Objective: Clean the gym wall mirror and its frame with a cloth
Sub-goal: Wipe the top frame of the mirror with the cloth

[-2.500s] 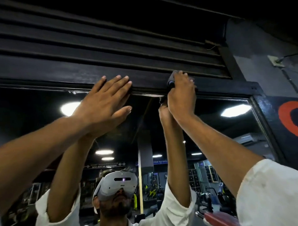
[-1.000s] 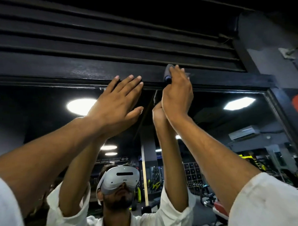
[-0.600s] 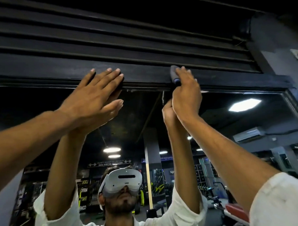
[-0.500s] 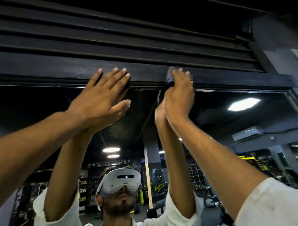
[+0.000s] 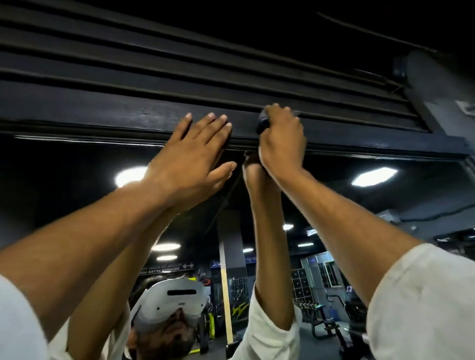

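Progress: mid-task, judging by position | right hand [image 5: 281, 142] is clutching the dark cloth [image 5: 262, 123] on the mirror frame [image 5: 119, 119] — top rail | left hand [image 5: 192, 160] is pressing flat, fingers straight | mirror glass [image 5: 368, 206] likely remaining

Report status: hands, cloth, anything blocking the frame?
Left hand flat on the top frame bar, fingers straight. Right hand grips the dark cloth against the same bar. Nothing visible in the way.
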